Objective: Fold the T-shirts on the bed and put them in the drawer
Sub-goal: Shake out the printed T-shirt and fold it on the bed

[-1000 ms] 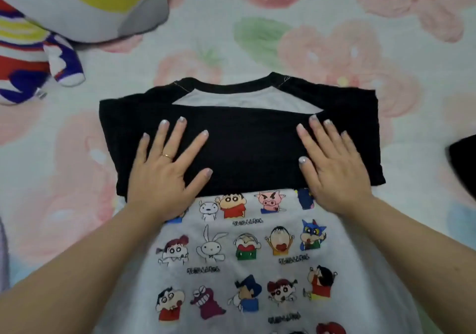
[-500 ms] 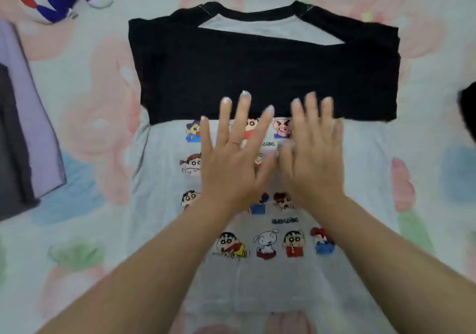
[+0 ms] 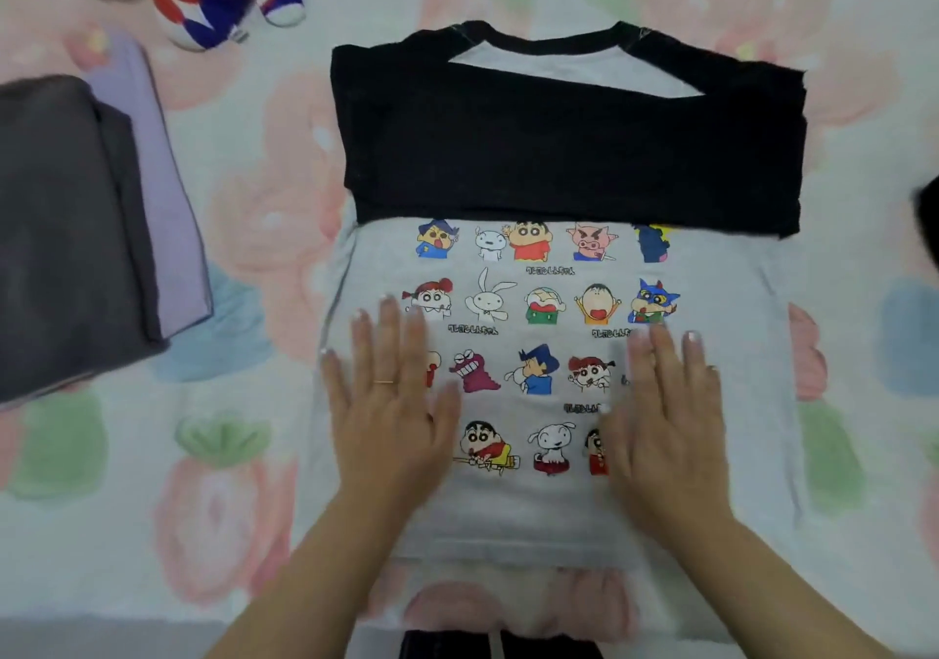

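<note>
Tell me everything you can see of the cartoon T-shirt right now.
The cartoon T-shirt lies flat on the flowered bedsheet, collar away from the person. Soft light-grey body printed with rows of colourful cartoon figures; black collar, black sleeves folded across the chest. The left hand and right hand press palm-down, open, on its lower half.

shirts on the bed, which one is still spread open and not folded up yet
The white cartoon-print T-shirt under both hands, with only its black sleeves folded in. The dark grey shirt and the lilac shirt at the left are already folded and stacked.
</note>
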